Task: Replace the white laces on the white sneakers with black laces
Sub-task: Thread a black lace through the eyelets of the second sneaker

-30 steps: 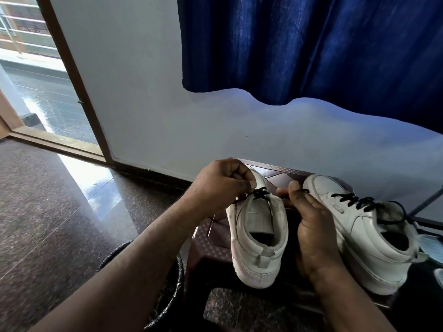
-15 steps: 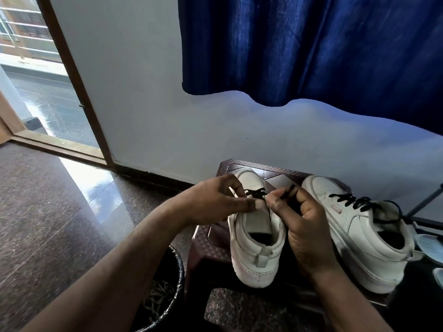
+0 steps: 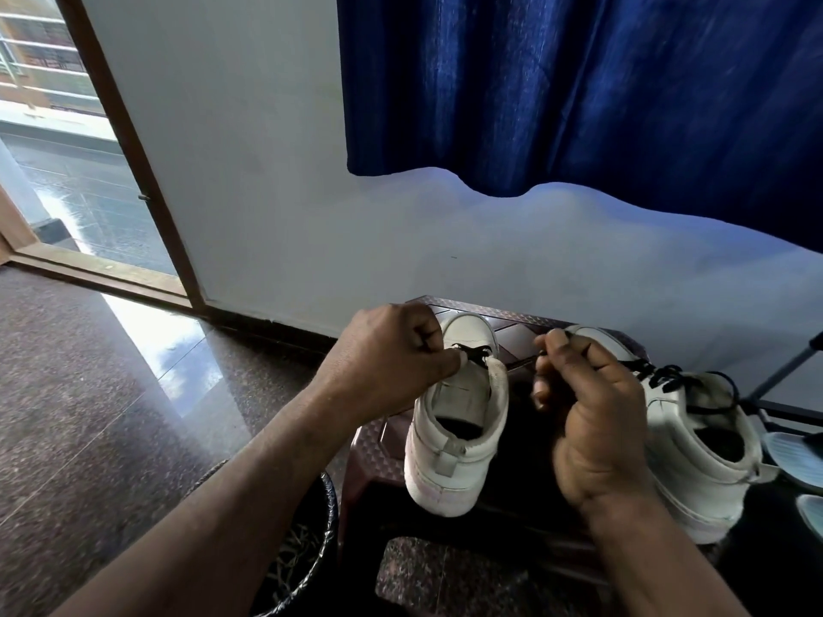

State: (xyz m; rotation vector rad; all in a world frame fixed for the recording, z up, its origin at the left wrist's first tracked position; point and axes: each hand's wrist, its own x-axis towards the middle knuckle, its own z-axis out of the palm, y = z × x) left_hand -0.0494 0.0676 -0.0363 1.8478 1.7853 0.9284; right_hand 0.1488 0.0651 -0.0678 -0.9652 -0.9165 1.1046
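On the low maroon table [image 3: 516,334] two white sneakers stand with their heels toward me. The one at the table's left half [image 3: 458,443] has a black lace [image 3: 475,353] threaded only through the eyelets nearest the toe; its tongue and the upper eyelets are bare. The left hand [image 3: 392,362] is over that edge of the table, fingers curled, its grip closed tight on the lace at the toe end. How much lace runs inside the fist I cannot see.

The right hand [image 3: 592,416] hangs above the middle of the table, thumb and forefinger pinching a thin black strand that stretches back to the same shoe. The strand is faint against the dark surface, and its tip is hard to pick out.

The second sneaker [image 3: 703,443], at the table's right half, carries black lacing [image 3: 668,377] up its front; the right hand covers part of its side.

The table's near edge is lost in shadow. A dark bin [image 3: 318,523] beside its left corner is partly hidden by the forearm.
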